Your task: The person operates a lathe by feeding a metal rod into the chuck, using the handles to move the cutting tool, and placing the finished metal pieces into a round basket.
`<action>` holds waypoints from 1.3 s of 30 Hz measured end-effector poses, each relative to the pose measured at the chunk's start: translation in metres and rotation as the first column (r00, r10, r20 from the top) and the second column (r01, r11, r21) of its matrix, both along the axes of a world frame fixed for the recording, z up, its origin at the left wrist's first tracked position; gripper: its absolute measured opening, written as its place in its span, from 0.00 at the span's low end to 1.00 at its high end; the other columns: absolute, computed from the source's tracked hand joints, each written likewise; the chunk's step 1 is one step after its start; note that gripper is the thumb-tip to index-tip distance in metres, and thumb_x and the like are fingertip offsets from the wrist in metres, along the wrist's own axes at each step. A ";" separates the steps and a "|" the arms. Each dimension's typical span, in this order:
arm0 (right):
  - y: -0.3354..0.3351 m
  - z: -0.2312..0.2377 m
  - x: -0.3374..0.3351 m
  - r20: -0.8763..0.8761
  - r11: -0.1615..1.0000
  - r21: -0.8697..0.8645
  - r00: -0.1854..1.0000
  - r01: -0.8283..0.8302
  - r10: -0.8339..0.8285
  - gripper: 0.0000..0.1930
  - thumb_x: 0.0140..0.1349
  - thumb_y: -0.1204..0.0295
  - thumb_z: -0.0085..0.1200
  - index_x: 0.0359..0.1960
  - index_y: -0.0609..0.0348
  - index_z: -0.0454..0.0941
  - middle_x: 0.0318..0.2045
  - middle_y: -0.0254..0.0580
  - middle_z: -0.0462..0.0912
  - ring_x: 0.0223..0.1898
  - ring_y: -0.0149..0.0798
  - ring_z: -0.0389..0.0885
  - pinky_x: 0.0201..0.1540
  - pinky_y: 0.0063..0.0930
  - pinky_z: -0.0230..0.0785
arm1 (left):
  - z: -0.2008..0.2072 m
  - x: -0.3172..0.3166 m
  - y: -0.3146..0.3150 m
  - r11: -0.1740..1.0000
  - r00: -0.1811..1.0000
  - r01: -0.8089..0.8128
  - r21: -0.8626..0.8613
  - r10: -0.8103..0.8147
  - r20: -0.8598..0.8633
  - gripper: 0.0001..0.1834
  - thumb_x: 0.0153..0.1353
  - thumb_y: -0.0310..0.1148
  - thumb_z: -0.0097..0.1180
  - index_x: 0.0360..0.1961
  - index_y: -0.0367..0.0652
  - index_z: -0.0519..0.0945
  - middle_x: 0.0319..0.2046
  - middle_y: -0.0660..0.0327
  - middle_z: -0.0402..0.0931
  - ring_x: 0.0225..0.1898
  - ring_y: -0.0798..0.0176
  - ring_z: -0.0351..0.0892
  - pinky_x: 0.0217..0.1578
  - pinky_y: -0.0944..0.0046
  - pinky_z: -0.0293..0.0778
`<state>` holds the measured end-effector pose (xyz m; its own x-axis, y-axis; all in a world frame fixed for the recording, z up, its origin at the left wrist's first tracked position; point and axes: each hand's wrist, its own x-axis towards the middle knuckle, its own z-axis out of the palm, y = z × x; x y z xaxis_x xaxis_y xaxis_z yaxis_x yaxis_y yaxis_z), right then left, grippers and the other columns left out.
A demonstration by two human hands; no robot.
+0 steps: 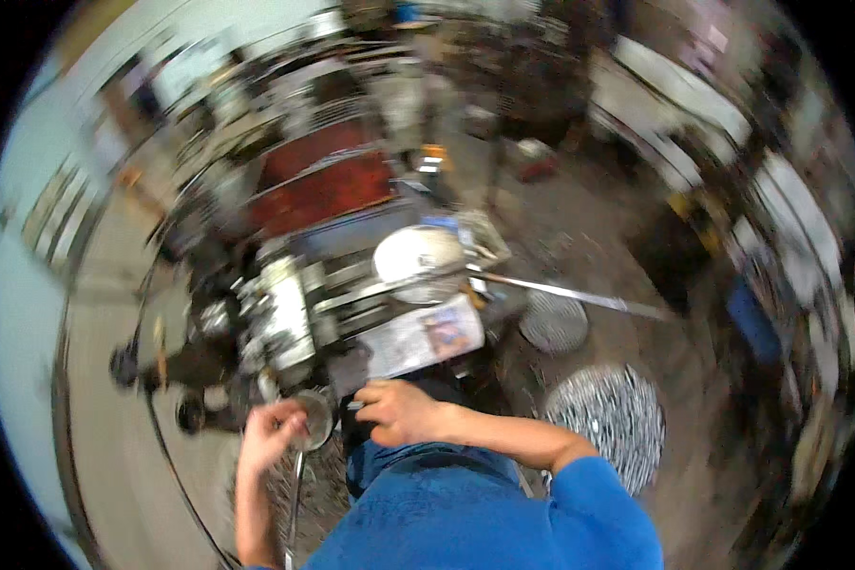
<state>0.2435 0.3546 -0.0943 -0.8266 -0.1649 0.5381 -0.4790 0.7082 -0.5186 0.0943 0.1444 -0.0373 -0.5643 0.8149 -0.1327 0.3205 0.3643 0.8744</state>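
My left hand (274, 435) is at the left rim of a round grey handwheel (317, 421) at the front of a machine, its fingers curled over the edge. My right hand (399, 412) is closed in front of my body, just right of the wheel. A small shiny metal piece (355, 406) pokes out at its fingertips; its full shape is hidden. Beyond the right hand, a printed paper sheet (404, 350) lies on the machine. Behind the paper is a round whitish pan (418, 256). Motion blurs much of the picture.
A round container full of small metal pieces (608, 423) stands on the floor to my right. A long metal rod (579, 295) sticks out rightward above a round textured disc (554, 321). Red metal panels (323, 176) lie further back. A black cable (176, 465) hangs at left.
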 end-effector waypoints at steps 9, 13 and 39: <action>-0.006 0.067 -0.144 0.078 0.965 0.125 0.972 -0.232 0.223 0.19 0.35 0.70 0.56 0.34 0.62 0.81 0.41 0.54 0.78 0.43 0.54 0.76 0.43 0.42 0.71 | -0.016 -0.044 -0.259 0.501 0.379 -0.844 -0.192 0.304 -0.874 0.14 0.51 0.26 0.52 0.42 0.39 0.77 0.26 0.46 0.77 0.32 0.44 0.77 0.34 0.52 0.74; -0.018 0.075 -0.235 0.002 0.893 0.437 0.993 -0.105 0.116 0.17 0.32 0.70 0.56 0.29 0.57 0.83 0.39 0.43 0.81 0.46 0.47 0.72 0.51 0.39 0.66 | -0.029 -0.021 -0.309 0.419 0.478 -0.865 -0.277 0.519 -0.708 0.15 0.50 0.32 0.56 0.40 0.37 0.77 0.27 0.47 0.78 0.33 0.46 0.78 0.34 0.53 0.73; -0.057 0.035 -0.337 0.137 0.752 0.658 0.989 -0.045 -0.061 0.11 0.32 0.68 0.53 0.17 0.62 0.81 0.20 0.56 0.78 0.32 0.53 0.77 0.58 0.42 0.60 | -0.091 -0.079 -0.434 0.133 0.293 -0.954 -0.269 0.215 -0.932 0.05 0.44 0.31 0.53 0.23 0.43 0.79 0.25 0.53 0.78 0.31 0.50 0.79 0.31 0.53 0.75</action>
